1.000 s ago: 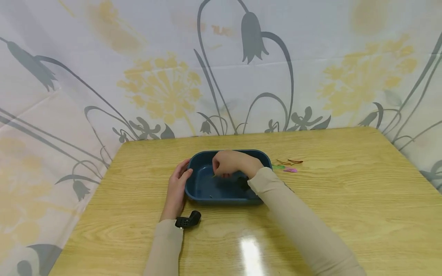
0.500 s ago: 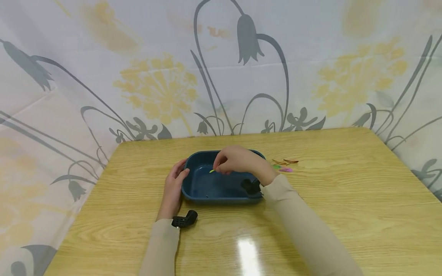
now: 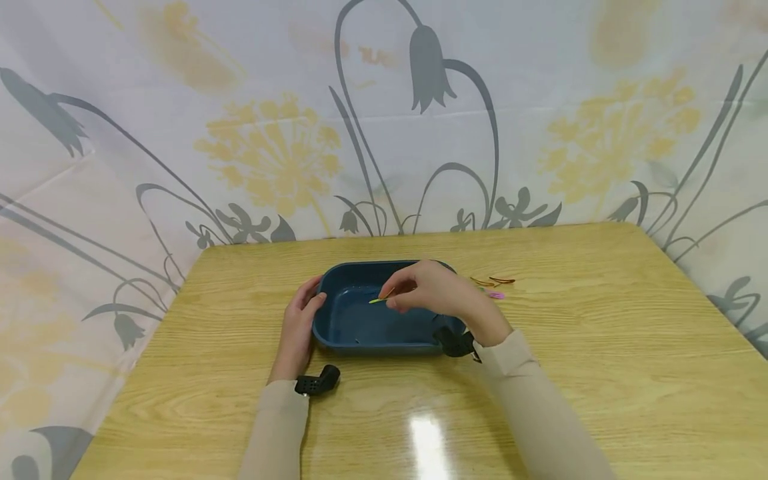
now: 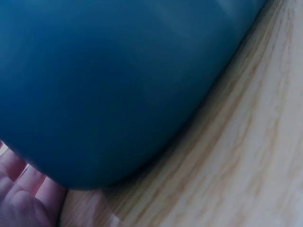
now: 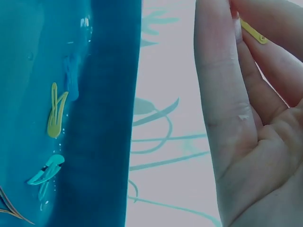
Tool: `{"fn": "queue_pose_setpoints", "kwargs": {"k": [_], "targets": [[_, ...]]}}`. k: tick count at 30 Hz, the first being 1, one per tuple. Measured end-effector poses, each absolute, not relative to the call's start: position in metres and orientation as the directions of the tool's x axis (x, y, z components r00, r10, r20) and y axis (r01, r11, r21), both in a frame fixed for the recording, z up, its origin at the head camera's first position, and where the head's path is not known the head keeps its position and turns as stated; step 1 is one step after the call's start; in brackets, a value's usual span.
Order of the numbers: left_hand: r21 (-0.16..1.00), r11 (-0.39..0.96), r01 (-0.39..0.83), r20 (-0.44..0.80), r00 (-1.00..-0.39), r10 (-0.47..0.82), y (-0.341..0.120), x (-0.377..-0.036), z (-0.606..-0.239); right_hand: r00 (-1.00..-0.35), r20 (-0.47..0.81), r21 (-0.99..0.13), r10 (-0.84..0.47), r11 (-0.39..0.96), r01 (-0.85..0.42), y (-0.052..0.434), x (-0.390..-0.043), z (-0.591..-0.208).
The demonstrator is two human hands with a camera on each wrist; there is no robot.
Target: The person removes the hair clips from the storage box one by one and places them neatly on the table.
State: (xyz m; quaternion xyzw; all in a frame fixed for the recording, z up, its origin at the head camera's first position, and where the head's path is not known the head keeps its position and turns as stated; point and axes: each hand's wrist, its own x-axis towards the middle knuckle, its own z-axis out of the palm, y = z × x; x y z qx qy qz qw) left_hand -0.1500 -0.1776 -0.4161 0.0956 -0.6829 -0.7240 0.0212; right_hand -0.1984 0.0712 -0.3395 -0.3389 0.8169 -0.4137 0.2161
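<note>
yellow clip [image 3: 380, 299]: a thin, flat, yellow-green hair clip is held above the inside of the blue tray; in the right wrist view only a short yellow stretch [image 5: 253, 32] shows between the fingertips.
right hand [image 3: 433, 290]: the clip is pinched between thumb and fingers, grip narrow, the other fingers loosely curled.
handling: the clip is judged very light, thin and slightly springy, with a smooth surface that could slip; a pinch across its flat faces near one end is judged the surest hold.
blue tray [image 3: 345, 327]: a shallow, round-cornered plastic tray is set on the tabletop; its wall fills the left wrist view [image 4: 118, 85]. droplets on its inside suggest a wet surface.
left hand [image 3: 298, 325]: the left end of the tray is held, thumb over the rim, fingers [image 4: 21, 198] against the outer wall.
clips in tray: a yellow clip [image 5: 56, 109] and a teal clip [image 5: 46, 169] lie on the tray floor in the right wrist view.
clips on tabletop: brown and pink clips [image 3: 493, 285] lie just beyond the tray's right end.
edges: the low tray rim is the only wall to be cleared.
open room: bare tabletop [image 3: 600, 347] lies to the right and in front.
backdrop: a flowered curtain [image 3: 270, 147] hangs behind the tabletop.
</note>
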Motion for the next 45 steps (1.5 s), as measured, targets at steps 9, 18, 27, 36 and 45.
{"fn": "queue_pose_setpoints", "kwargs": {"k": [9,18,27,36,45], "targets": [[0.993,-0.061,-0.099,-0.107,-0.981,-0.164,-0.178,-0.149,-0.415,-0.71,-0.014,-0.831,-0.704,0.404,-0.383,0.08,-0.195,-0.342],[0.994,-0.056,-0.098,-0.106,-0.979,-0.176,-0.181,-0.149,-0.413,-0.754,-0.002,-0.8,-0.656,0.454,-0.393,0.101,-0.201,-0.346],[0.993,-0.072,-0.095,-0.107,-0.978,-0.18,-0.185,-0.152,-0.42,-0.778,0.015,-0.813,-0.627,0.446,-0.375,0.117,-0.204,-0.343],[0.997,-0.045,-0.06,-0.068,-0.978,-0.197,-0.187,-0.158,-0.432,-0.811,0.005,-0.824,-0.585,0.457,-0.335,0.135,-0.211,-0.344],[0.995,-0.069,-0.073,-0.084,-0.981,-0.173,-0.182,-0.158,-0.436,-0.87,-0.085,-0.824,-0.486,0.525,-0.212,0.158,-0.216,-0.356]]}}
